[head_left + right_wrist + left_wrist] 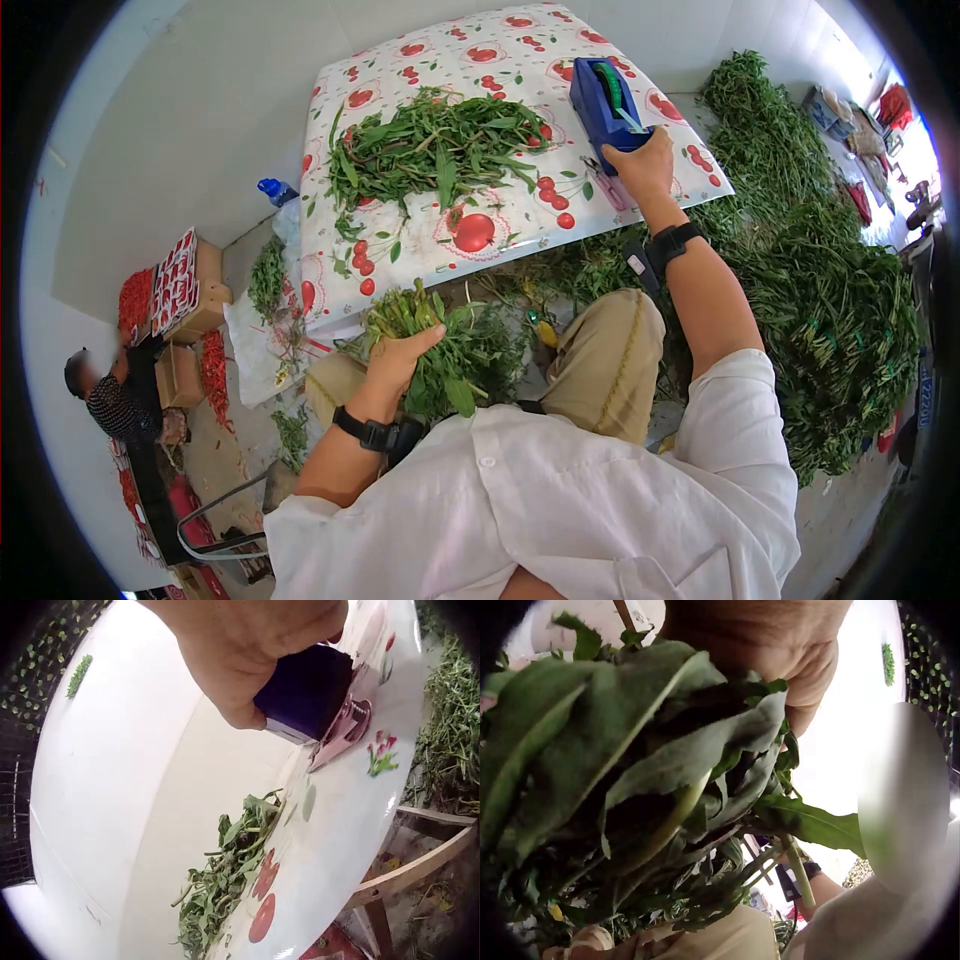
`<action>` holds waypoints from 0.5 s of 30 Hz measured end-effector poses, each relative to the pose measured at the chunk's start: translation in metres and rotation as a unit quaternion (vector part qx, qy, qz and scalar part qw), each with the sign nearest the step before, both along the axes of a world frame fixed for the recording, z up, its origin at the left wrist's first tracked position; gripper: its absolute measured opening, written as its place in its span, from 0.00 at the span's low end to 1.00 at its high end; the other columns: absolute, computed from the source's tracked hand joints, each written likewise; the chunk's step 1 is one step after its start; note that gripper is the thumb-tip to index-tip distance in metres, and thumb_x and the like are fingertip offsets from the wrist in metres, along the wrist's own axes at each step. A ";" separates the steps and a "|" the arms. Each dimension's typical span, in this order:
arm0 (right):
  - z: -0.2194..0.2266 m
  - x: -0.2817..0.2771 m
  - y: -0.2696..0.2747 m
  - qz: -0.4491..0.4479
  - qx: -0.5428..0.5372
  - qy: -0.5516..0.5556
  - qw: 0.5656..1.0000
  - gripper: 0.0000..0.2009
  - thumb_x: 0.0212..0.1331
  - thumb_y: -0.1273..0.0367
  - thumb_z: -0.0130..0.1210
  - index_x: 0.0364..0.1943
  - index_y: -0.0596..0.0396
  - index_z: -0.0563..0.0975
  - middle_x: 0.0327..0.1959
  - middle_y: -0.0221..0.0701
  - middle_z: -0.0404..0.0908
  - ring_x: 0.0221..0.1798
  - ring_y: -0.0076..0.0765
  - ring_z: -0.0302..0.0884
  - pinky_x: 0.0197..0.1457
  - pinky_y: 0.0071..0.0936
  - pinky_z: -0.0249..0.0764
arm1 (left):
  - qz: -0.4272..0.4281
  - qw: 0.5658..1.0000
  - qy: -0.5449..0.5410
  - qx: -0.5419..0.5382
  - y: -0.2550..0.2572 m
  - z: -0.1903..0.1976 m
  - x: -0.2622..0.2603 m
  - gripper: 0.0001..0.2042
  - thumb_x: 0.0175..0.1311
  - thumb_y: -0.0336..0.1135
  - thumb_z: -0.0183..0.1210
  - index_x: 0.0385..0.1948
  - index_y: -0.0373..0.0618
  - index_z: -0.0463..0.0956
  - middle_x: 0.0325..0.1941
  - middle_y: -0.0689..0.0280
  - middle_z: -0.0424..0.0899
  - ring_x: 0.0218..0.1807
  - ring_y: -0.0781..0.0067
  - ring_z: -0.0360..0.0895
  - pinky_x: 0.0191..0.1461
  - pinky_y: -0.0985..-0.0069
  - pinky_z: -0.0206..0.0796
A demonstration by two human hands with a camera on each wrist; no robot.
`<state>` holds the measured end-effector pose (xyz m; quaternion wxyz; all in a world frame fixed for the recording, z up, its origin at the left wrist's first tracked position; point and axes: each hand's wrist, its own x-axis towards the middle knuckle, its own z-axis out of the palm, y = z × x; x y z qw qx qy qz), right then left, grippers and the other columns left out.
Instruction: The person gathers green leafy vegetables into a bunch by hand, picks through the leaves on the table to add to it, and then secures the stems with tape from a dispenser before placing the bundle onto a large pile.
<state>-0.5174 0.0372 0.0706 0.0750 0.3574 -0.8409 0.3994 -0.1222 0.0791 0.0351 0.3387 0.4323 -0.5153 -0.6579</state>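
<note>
In the head view my left hand point(396, 362) grips a bunch of leafy greens point(452, 375) by its middle, low in front of the table's near edge. Broad leaves point(630, 750) fill much of the left wrist view and hide most of the fingers. My right hand point(645, 168) grips the near end of a blue tape dispenser point(592, 112) with a green roll, at the table's right side. Thumb and fingers lie on either side of its body point(307, 690). Beside the dispenser lie small pink snips point(346, 731) with a spring.
A loose pile of cut greens point(430, 150) lies on the table's cherry-print cover point(420, 250). Large heaps of greens point(810, 290) cover the floor at right. At left, another person point(120, 405) sits near cardboard boxes point(195, 310) and red peppers point(215, 375).
</note>
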 end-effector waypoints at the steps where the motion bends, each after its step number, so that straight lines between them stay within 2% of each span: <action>1: -0.002 0.001 0.001 0.001 -0.006 0.000 1.000 0.36 0.32 0.57 0.66 0.45 0.67 0.66 0.43 0.48 0.70 0.49 0.50 0.67 0.53 0.37 0.65 | -0.009 1.000 -0.010 0.002 -0.001 0.001 -0.003 0.12 0.50 0.29 0.63 0.37 0.40 0.76 0.37 0.70 0.78 0.37 0.78 0.73 0.44 0.78 0.66; 6: -0.010 -0.005 0.001 0.019 -0.003 0.000 1.000 0.38 0.33 0.58 0.66 0.50 0.63 0.63 0.47 0.47 0.68 0.51 0.49 0.67 0.54 0.37 0.65 | -0.061 0.996 -0.058 0.019 0.000 0.023 -0.027 0.12 0.50 0.30 0.63 0.38 0.40 0.76 0.37 0.70 0.78 0.37 0.79 0.72 0.45 0.78 0.65; 7: -0.011 -0.007 0.002 0.029 -0.005 0.001 1.000 0.39 0.34 0.58 0.66 0.52 0.63 0.62 0.48 0.47 0.68 0.51 0.50 0.67 0.55 0.37 0.65 | -0.076 0.996 -0.041 0.011 -0.001 0.027 -0.032 0.12 0.50 0.30 0.63 0.38 0.40 0.76 0.37 0.70 0.78 0.37 0.79 0.72 0.45 0.78 0.65; 10: -0.011 -0.015 0.015 0.103 -0.091 -0.020 0.990 0.40 0.35 0.61 0.67 0.57 0.57 0.61 0.51 0.44 0.67 0.53 0.49 0.65 0.57 0.38 0.62 | -0.130 0.991 -0.009 -0.007 -0.009 0.041 -0.050 0.13 0.49 0.29 0.63 0.38 0.40 0.76 0.36 0.70 0.77 0.38 0.79 0.71 0.45 0.78 0.64; 13: 0.000 -0.021 0.031 0.139 -0.082 0.188 0.969 0.39 0.36 0.63 0.66 0.59 0.49 0.62 0.54 0.39 0.65 0.56 0.48 0.62 0.59 0.38 0.60 | -0.180 0.983 -0.005 -0.023 -0.022 0.058 -0.073 0.14 0.47 0.28 0.63 0.38 0.41 0.75 0.36 0.71 0.77 0.38 0.79 0.71 0.45 0.78 0.64; 14: 0.006 -0.021 0.034 0.161 -0.094 0.184 0.965 0.35 0.36 0.63 0.66 0.56 0.43 0.67 0.55 0.35 0.65 0.58 0.46 0.59 0.60 0.39 0.58 | -0.189 0.981 0.009 -0.038 -0.024 0.064 -0.084 0.14 0.47 0.29 0.64 0.37 0.41 0.75 0.35 0.70 0.77 0.38 0.78 0.71 0.46 0.78 0.64; 15: 0.010 -0.021 0.036 0.167 -0.084 0.210 0.960 0.34 0.36 0.63 0.66 0.55 0.43 0.67 0.55 0.35 0.65 0.58 0.46 0.59 0.60 0.39 0.58 | -0.199 0.978 0.023 -0.052 -0.026 0.071 -0.093 0.14 0.46 0.29 0.64 0.37 0.42 0.75 0.35 0.70 0.77 0.37 0.78 0.72 0.46 0.78 0.64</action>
